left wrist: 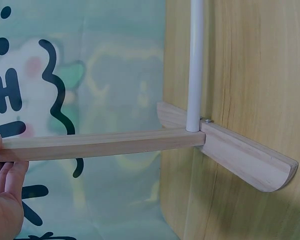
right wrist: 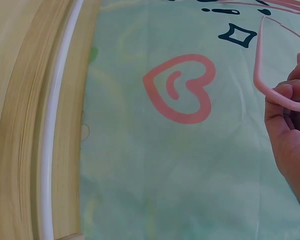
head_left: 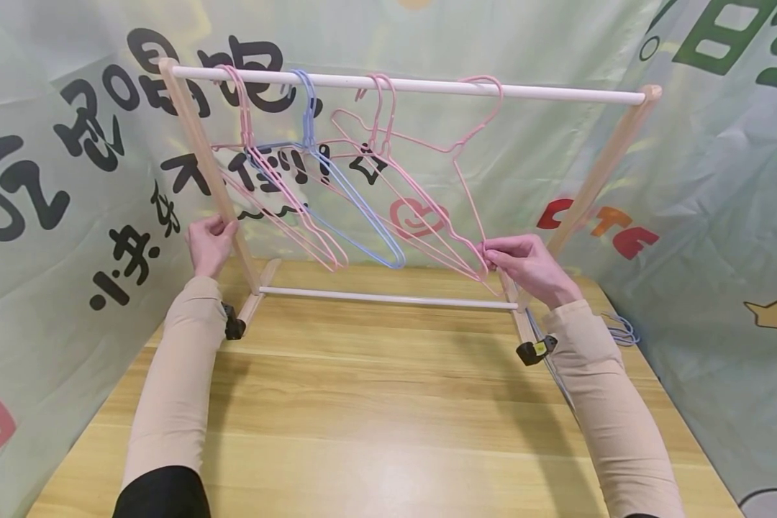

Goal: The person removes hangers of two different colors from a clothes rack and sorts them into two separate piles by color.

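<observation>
A wooden rack with a white top rod [head_left: 427,85] stands on the table. My left hand [head_left: 210,244] grips its left post [head_left: 197,147] about two-thirds of the way down; the left wrist view also shows fingers and thumb around this post [left wrist: 109,144]. At the right, my right hand [head_left: 531,267] pinches the lower corner of a pink hanger [head_left: 475,132], whose hook hangs over the rod. In the right wrist view, thumb and fingertips close on the bend of this hanger [right wrist: 257,60]. Further left on the rod hang pink hangers [head_left: 391,119], blue hangers [head_left: 309,119] and more pink hangers [head_left: 242,108].
A white lower bar [head_left: 388,297] joins the rack's feet, which rest on the wooden table [head_left: 375,403]. Printed cloth [head_left: 706,180] hangs behind and at both sides. A coiled cable [head_left: 624,334] lies by the table's right edge.
</observation>
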`<state>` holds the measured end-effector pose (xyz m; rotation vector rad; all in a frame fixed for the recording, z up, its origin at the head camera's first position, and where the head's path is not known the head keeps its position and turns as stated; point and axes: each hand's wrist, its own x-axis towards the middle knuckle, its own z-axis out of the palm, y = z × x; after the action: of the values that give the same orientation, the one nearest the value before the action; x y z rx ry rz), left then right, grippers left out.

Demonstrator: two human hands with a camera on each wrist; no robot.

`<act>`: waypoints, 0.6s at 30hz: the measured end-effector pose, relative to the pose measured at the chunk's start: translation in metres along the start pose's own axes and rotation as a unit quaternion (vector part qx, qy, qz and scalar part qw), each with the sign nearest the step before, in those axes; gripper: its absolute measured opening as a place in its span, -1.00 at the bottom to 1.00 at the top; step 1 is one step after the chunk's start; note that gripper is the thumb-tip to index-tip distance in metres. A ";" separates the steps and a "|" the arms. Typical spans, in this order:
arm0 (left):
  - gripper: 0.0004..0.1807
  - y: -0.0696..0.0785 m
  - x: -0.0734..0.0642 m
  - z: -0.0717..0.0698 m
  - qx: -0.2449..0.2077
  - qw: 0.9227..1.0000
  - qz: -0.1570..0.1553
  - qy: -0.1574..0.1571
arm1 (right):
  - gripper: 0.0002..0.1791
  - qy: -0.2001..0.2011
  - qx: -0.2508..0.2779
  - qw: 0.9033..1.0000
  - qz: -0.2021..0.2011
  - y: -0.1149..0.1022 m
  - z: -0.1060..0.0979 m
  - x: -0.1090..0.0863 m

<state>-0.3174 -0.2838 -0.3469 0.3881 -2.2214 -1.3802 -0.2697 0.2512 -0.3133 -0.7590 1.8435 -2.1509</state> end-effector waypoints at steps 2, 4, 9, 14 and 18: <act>-0.58 0.000 0.000 0.000 0.000 1.000 -0.002 0.000 | -0.71 0.003 -0.001 1.000 0.001 0.000 0.000 0.000; -0.59 0.000 0.000 0.000 0.001 1.000 -0.001 0.001 | -0.70 0.006 -0.007 1.000 0.000 0.000 0.000 0.000; -0.60 0.001 0.001 0.000 0.002 1.000 0.002 0.005 | -0.70 0.023 -0.055 0.998 0.002 0.001 -0.002 0.000; -0.60 0.000 0.001 0.000 0.000 1.000 0.003 0.005 | -0.72 0.037 -0.115 0.993 0.016 0.007 -0.005 -0.003; -0.59 0.000 0.002 0.001 -0.004 1.000 0.004 0.004 | -0.70 0.034 -0.114 0.993 0.020 0.013 -0.009 -0.008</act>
<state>-0.3193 -0.2840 -0.3470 0.3812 -2.2083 -1.3802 -0.2700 0.2598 -0.3283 -0.6924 2.1480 -1.9860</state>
